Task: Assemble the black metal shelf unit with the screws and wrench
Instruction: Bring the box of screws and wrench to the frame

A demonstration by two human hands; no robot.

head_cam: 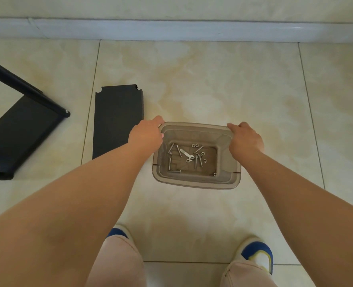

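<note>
Assembly barely begun, by the look of it. Left hand (145,134) and right hand (244,139) each grip the far rim of the bin (196,182). Screws (198,160) and wrench (186,153) lie loose inside. A loose panel (117,119) lies flat just left of the bin; the frame (20,125), partly built, sits further left.

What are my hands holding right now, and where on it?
Both hands hold the clear plastic bin by its far rim: the left hand at the far left corner, the right hand at the far right corner. Screws and a wrench lie inside, untouched.
</note>
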